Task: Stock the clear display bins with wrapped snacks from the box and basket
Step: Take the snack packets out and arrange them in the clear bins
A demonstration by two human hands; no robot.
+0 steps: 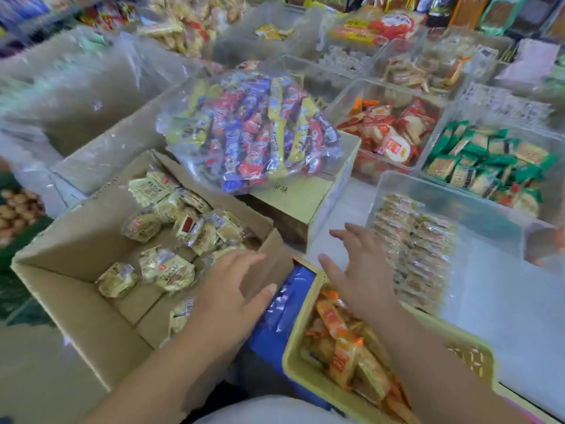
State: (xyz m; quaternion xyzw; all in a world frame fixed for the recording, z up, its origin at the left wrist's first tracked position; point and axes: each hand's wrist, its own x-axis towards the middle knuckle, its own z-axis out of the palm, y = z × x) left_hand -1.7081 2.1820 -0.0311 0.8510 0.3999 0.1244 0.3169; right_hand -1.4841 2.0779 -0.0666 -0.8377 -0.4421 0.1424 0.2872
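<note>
An open cardboard box at the lower left holds several pale yellow wrapped snacks. A yellow plastic basket at the bottom centre holds orange wrapped snacks. A clear display bin to the right holds a stack of clear-wrapped snacks. My left hand hovers with spread fingers over the box's right edge, holding nothing. My right hand is open, fingers spread, above the basket beside the clear bin, holding nothing.
A clear bag of mixed colourful snacks lies on a closed carton. Blue packaging sits between box and basket. Further clear bins hold red-wrapped and green-wrapped snacks. More stock fills the back.
</note>
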